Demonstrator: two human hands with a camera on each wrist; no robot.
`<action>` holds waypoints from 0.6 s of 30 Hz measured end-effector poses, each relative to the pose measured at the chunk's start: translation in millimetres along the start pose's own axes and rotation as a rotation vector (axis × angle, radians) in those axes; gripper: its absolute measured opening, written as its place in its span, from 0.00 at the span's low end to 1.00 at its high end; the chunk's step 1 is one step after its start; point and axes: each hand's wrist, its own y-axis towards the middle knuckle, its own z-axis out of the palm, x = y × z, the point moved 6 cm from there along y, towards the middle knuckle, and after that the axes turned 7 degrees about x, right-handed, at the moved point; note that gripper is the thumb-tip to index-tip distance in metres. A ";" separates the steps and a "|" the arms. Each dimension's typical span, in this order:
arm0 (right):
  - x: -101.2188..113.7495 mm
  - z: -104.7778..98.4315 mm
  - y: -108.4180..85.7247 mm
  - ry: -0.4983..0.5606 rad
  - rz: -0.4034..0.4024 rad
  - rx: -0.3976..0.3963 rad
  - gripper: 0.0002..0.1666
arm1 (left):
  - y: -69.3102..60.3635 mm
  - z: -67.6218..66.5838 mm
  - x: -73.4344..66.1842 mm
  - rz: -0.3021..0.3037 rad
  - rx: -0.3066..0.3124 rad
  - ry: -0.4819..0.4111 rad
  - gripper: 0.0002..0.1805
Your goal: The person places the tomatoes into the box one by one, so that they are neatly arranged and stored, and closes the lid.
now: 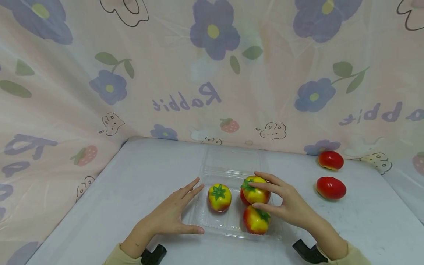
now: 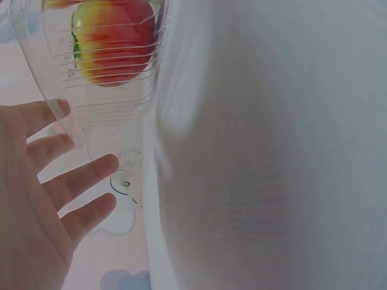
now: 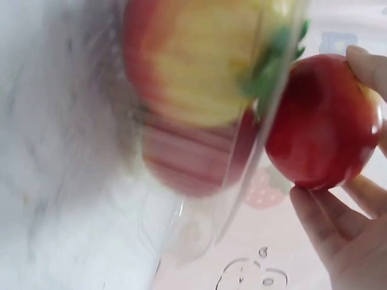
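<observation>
A clear plastic clamshell box (image 1: 228, 230) lies with its lid folded back. My right hand (image 1: 291, 204) pinches a yellow-and-red toy fruit (image 1: 260, 193) with a green leafy top, between thumb and fingers over the box's right side. In the right wrist view this held fruit (image 3: 326, 124) shows its glossy red side. Below it a red fruit (image 1: 243, 197) is mostly covered. Another yellow-and-red fruit (image 1: 255, 221) sits in the near right corner, and one more (image 1: 220, 200) upright on the left. My left hand (image 1: 169, 213) is spread beside the box's left edge, fingertips (image 2: 60, 107) close to the rim; contact is unclear.
Two red oval toy fruits, a farther one (image 1: 331, 160) and a nearer one (image 1: 331, 188), lie on the white tabletop (image 1: 132, 176) to the right. The box lid (image 1: 235, 160) extends toward the back. A printed flower-and-rabbit cloth (image 1: 165, 73) hangs behind the table.
</observation>
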 end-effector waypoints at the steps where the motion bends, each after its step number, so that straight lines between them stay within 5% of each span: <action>1: 0.8 2.0 1.2 0.009 0.003 0.008 0.28 | 0.0 0.0 0.1 0.000 0.000 -0.001 0.59; 18: 11.8 22.6 16.6 0.025 -0.015 0.067 0.28 | -0.2 0.0 0.0 0.011 -0.014 0.002 0.58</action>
